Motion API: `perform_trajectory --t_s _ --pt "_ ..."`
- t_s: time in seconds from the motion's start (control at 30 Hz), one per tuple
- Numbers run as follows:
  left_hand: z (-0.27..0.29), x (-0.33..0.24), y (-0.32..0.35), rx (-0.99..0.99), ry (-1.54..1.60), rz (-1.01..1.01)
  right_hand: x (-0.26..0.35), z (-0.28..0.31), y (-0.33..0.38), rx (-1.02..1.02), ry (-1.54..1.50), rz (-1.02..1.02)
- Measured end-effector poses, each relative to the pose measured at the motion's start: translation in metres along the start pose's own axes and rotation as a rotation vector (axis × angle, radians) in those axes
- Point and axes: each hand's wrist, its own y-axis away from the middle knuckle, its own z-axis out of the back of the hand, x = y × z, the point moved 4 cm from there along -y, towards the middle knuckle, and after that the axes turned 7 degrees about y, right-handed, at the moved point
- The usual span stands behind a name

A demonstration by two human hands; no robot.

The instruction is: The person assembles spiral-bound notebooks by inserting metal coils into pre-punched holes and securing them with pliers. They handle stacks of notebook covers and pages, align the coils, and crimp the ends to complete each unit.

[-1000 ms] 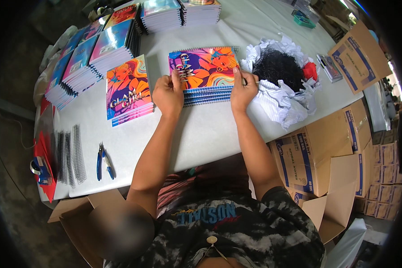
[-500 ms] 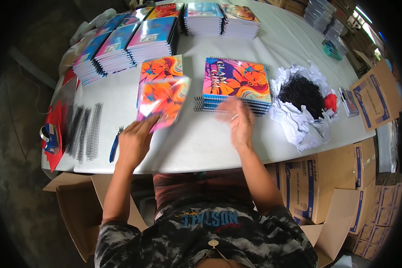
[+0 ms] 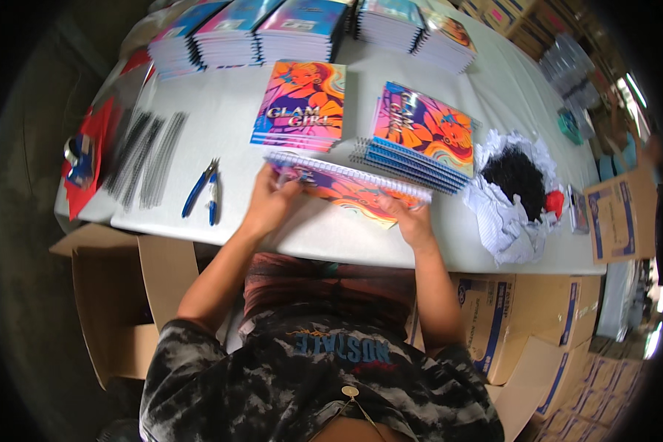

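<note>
Between both hands, above the near part of the table, is a notebook with an orange and purple illustrated cover. Its white edge, lined with a row of small holes or loops, faces up and away from me. My left hand grips its left end, thumb in front. The right end is pinched by my right hand. Just beyond lies a small stack of matching notebooks without visible coils. To its right, a stack of spiral-bound notebooks shows dark coils. Blue-handled cutting pliers rest left of my left hand.
Loose spiral coils lie at the left beside red sheets and a tape dispenser. Tall notebook stacks line the back. Crumpled paper holds a black tangled mass at right. Cardboard boxes stand below the table.
My left hand has brought the notebook nearer and turned its long edge up. My right hand, open and empty before, has closed on its right end. The view has shifted.
</note>
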Motion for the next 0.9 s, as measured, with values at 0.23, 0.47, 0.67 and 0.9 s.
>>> perform_trajectory --t_s 0.23,0.47,0.67,0.9 --pt "-0.010 0.019 -0.008 0.024 0.278 -0.145 0.007 -0.005 0.000 -0.051 -0.078 0.016" --pt "0.098 -0.025 -0.037 -0.345 -0.952 -0.305 -0.002 0.002 0.002 -0.104 0.009 -0.004" --pt "0.219 -0.009 -0.055 -0.797 -1.498 -0.109 -0.002 -0.005 -0.002 -0.137 0.051 0.066" --pt "0.113 -0.059 -0.024 -0.456 -0.919 -0.305 0.002 -0.023 0.016 -0.194 0.212 0.149"
